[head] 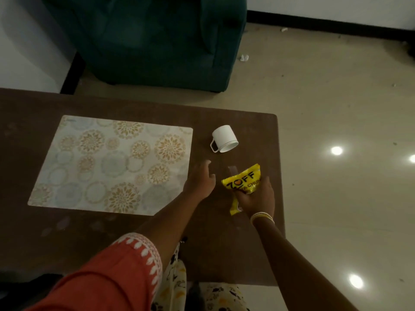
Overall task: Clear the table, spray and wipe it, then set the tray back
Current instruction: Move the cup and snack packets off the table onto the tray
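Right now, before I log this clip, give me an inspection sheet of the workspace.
Surface: brown table, faint smudges near its front left.
Job's things: patterned mat lies flat on the table's left part; white cup lies tipped on its side to the right of the mat; yellow snack packet in the right hand. No spray bottle or cloth seen.
Clutter: small white scraps on the floor beyond the table.
Hands: left hand open, reaching toward the cup; right hand grips the packet.
Cables: nothing seen.
Surroundings: dark green sofa behind the table; glossy tiled floor.
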